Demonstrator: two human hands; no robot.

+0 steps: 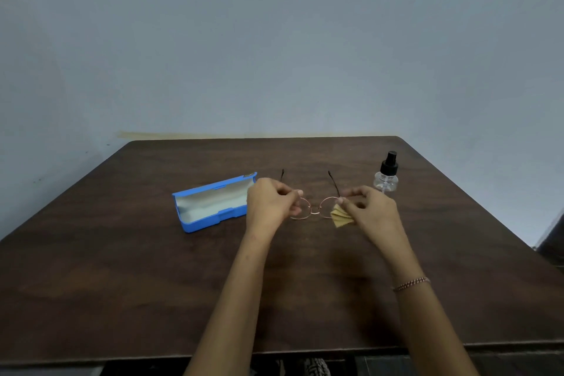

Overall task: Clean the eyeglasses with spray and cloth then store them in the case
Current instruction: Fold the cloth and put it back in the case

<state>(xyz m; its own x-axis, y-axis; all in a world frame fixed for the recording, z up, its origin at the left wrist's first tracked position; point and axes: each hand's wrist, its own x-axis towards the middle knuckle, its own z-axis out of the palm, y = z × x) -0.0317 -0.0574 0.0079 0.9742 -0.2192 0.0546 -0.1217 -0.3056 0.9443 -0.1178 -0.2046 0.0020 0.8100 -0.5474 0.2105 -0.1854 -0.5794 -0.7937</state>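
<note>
Round thin-rimmed eyeglasses are held over the middle of the dark wooden table, temples unfolded and pointing away from me. My left hand pinches the left rim. My right hand pinches the right rim near its hinge and also holds a folded yellow cloth, which hangs beside the right lens. A blue glasses case lies open to the left of my left hand, its pale lining showing. A clear spray bottle with a black nozzle stands upright behind my right hand.
The table's far edge meets a plain grey-blue wall. The near edge runs just in front of me. A dark object shows past the table's right side.
</note>
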